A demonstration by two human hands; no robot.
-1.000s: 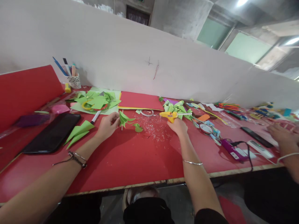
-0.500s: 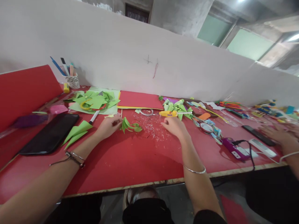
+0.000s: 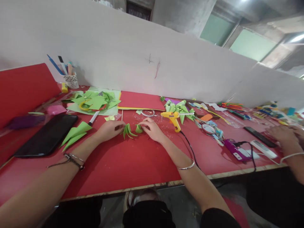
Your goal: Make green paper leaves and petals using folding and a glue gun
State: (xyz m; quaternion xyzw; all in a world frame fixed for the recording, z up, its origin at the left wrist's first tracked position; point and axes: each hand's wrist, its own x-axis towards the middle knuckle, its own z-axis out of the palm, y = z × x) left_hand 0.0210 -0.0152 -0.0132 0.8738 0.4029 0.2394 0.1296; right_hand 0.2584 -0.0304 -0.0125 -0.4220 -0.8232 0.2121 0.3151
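- The left hand (image 3: 108, 130) pinched some green paper leaves (image 3: 128, 131) in its fingertips. The leaves stuck out to the right of them, long tips bending down.
- A small green paper curl (image 3: 138, 129) sat just right of the leaves, with a little gap between.
- The right hand (image 3: 152, 129), nearer the curl, pinched it from the right side.
- The yellow glue gun (image 3: 173, 118) lay further right, touched by no hand.

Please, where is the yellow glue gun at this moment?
In the head view, the yellow glue gun lies right of centre on the red table, to the right of the person's right hand and in front of the green paper cones.
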